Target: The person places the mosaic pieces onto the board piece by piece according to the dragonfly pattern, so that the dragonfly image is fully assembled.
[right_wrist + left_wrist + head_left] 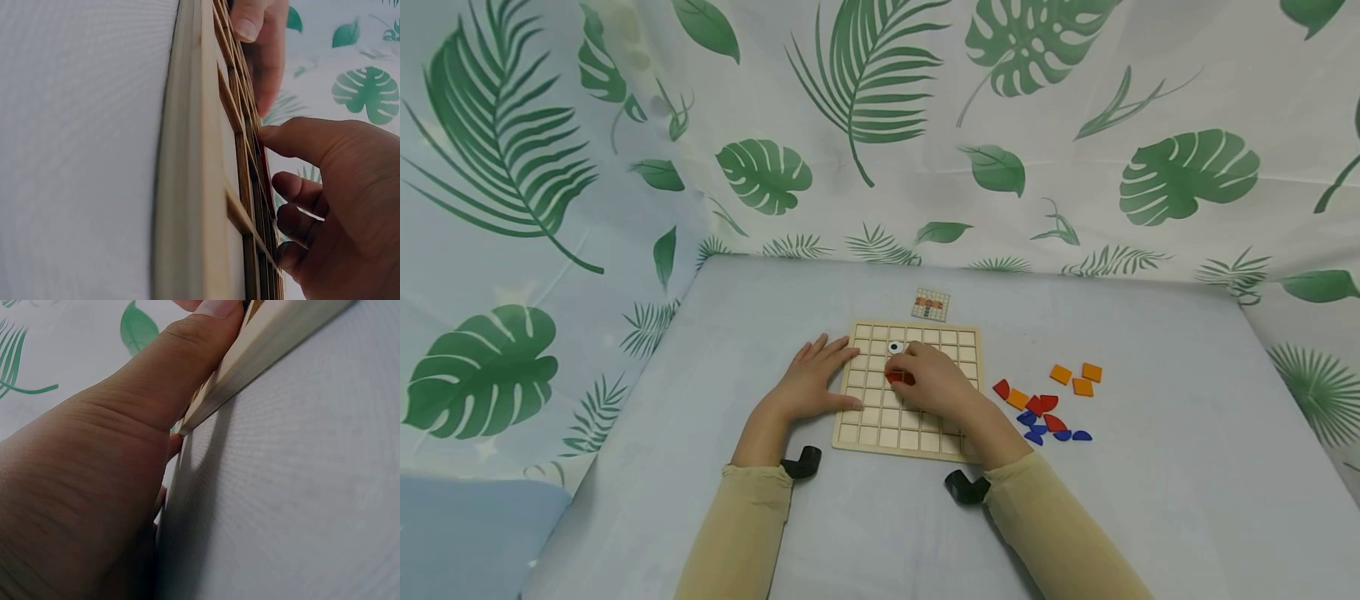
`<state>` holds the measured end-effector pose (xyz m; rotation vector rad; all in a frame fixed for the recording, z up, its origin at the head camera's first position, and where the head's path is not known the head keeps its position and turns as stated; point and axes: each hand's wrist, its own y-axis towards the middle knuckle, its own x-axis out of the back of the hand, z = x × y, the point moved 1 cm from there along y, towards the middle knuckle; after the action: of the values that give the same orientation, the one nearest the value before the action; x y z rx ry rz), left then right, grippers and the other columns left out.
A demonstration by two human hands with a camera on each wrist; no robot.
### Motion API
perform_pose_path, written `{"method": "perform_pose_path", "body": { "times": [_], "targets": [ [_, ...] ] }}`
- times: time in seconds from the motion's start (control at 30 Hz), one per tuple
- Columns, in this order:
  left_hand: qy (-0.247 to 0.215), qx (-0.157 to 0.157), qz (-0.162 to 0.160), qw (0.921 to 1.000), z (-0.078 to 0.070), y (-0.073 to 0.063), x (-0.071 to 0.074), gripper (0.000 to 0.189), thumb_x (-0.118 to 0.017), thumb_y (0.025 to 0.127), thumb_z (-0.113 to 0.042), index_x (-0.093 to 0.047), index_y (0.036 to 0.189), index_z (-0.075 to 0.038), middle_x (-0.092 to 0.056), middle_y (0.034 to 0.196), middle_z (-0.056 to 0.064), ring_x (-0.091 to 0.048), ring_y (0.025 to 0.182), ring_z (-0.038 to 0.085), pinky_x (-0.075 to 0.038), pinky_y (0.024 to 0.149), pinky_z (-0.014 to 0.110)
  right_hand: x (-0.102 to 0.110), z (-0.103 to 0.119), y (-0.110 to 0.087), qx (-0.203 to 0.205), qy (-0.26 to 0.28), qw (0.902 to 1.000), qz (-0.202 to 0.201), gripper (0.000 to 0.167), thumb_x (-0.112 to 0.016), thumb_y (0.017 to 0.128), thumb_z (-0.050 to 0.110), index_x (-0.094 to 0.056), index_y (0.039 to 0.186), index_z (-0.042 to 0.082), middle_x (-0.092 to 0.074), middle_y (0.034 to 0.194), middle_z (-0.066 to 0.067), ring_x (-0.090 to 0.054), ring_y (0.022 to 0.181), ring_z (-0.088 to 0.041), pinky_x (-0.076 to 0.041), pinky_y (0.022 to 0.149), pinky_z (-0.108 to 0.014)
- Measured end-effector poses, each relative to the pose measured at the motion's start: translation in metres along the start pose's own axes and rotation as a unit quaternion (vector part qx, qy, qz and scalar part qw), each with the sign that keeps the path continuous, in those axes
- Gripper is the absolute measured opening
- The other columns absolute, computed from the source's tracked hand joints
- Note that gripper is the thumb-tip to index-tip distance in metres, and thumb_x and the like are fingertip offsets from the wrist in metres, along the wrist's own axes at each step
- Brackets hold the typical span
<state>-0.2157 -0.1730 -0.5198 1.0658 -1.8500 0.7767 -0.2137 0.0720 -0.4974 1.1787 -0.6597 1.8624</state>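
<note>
The red piece [894,377] is over the upper middle of the wooden grid board [891,417], just nearer the person than the round eye piece [896,347]. The red that shows runs roughly sideways across the board, but fingers hide the rest, so I cannot tell which way its curved or straight edge points. The board lies flat on the pale tabletop [865,533], its sides about equal, its far edge running nearly left to right with a slight slant. In its cells, the eye piece sits toward the far side, dark pupil in a white round. Beyond the far edge lies a small pattern card [931,305]. To the board's right are loose pieces: orange squares [1083,387], three of them set apart from the pile, red wedges [1048,403], and blue half-rounds [1062,435] nearest the person. The right hand [934,381] reaches in from the lower right, fingers bent, pinching the red piece between thumb and fingertips in a narrow grip. The left hand [815,383] rests over the board's left edge, fingers spread wide, thumb lying on the rim. Both forearms wear beige sleeves [737,525], with a black wrist device [966,487] beside each cuff.
</note>
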Motion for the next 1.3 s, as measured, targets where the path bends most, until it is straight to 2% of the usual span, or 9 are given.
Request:
{"method": "perform_pose_path", "body": {
  "times": [0.27, 0.47, 0.63, 0.77, 0.93, 1.07, 1.17, 1.3],
  "targets": [
    [0.006, 0.0, -0.005, 1.0, -0.001, 0.002, -0.001, 0.095, -0.07, 0.076, -0.07, -0.036, 0.154, -0.028, -0.022, 0.165, -0.003, -0.006, 0.156, 0.027, -0.003, 0.127, 0.049, 0.008, -0.007, -0.005, -0.008, 0.021, 0.9997, -0.005, 0.022, -0.065, 0.095, 0.031, -0.068, 0.115, 0.022, -0.058, 0.106, 0.0, -0.054, 0.091, -0.018, -0.051, 0.081, -0.036],
    [0.005, 0.009, -0.006, 0.9999, -0.002, 0.003, -0.003, 0.095, -0.073, 0.075, -0.068, -0.037, 0.153, -0.028, -0.023, 0.165, -0.003, -0.006, 0.156, 0.027, -0.002, 0.127, 0.048, 0.028, -0.024, -0.024, -0.028, 0.041, 0.9984, -0.026, 0.019, -0.063, 0.096, 0.028, -0.069, 0.11, 0.017, -0.06, 0.107, -0.002, -0.058, 0.096, -0.02, -0.053, 0.086, -0.04],
    [0.005, 0.014, -0.005, 0.9999, -0.002, 0.003, -0.003, 0.095, -0.073, 0.075, -0.067, -0.036, 0.154, -0.028, -0.022, 0.165, -0.004, -0.005, 0.156, 0.026, -0.003, 0.127, 0.048, 0.048, -0.045, -0.051, -0.033, 0.044, 0.9974, -0.045, 0.02, -0.062, 0.097, 0.025, -0.068, 0.112, 0.013, -0.062, 0.11, -0.004, -0.058, 0.103, -0.023, -0.052, 0.09, -0.045],
    [0.003, 0.013, -0.005, 0.9999, -0.003, 0.003, -0.003, 0.095, -0.073, 0.075, -0.067, -0.037, 0.154, -0.027, -0.022, 0.165, -0.003, -0.005, 0.156, 0.027, -0.003, 0.127, 0.049, 0.063, -0.067, -0.078, -0.043, 0.044, 0.9962, -0.061, 0.022, -0.062, 0.098, 0.024, -0.068, 0.115, 0.012, -0.063, 0.113, -0.005, -0.058, 0.102, -0.025, -0.052, 0.087, -0.046],
    [0.002, 0.013, -0.004, 0.9999, -0.005, 0.002, -0.002, 0.095, -0.073, 0.075, -0.067, -0.037, 0.153, -0.027, -0.023, 0.165, -0.002, -0.006, 0.156, 0.028, -0.004, 0.127, 0.05, 0.08, -0.093, -0.113, -0.101, 0.058, 0.9909, -0.068, 0.024, -0.062, 0.098, 0.024, -0.066, 0.119, 0.013, -0.063, 0.117, -0.005, -0.057, 0.101, -0.025, -0.053, 0.084, -0.045],
    [0.005, 0.018, -0.003, 0.9998, -0.005, 0.001, -0.003, 0.095, -0.074, 0.075, -0.066, -0.037, 0.153, -0.027, -0.023, 0.165, -0.003, -0.006, 0.156, 0.027, -0.004, 0.127, 0.049, 0.09, -0.115, -0.137, -0.136, 0.064, 0.9857, -0.076, 0.027, -0.062, 0.098, 0.027, -0.065, 0.122, 0.014, -0.063, 0.114, -0.005, -0.055, 0.095, -0.023, -0.054, 0.077, -0.035],
    [0.003, 0.022, -0.002, 0.9998, -0.004, 0.002, -0.003, 0.095, -0.074, 0.075, -0.066, -0.037, 0.153, -0.028, -0.023, 0.165, -0.004, -0.005, 0.156, 0.027, -0.003, 0.127, 0.048, 0.091, -0.135, -0.153, -0.146, 0.055, 0.9841, -0.085, 0.029, -0.062, 0.098, 0.027, -0.064, 0.124, 0.014, -0.061, 0.106, -0.005, -0.052, 0.09, -0.022, -0.049, 0.07, -0.026],
    [0.001, 0.023, -0.006, 0.9997, -0.003, 0.002, -0.004, 0.096, -0.074, 0.074, -0.067, -0.037, 0.153, -0.028, -0.023, 0.165, -0.004, -0.005, 0.156, 0.026, -0.003, 0.127, 0.048, 0.091, -0.159, -0.169, -0.155, 0.044, 0.982, -0.098, 0.031, -0.062, 0.098, 0.027, -0.062, 0.126, 0.013, -0.06, 0.102, -0.005, -0.049, 0.088, -0.021, -0.046, 0.066, -0.022]
  ]
}}
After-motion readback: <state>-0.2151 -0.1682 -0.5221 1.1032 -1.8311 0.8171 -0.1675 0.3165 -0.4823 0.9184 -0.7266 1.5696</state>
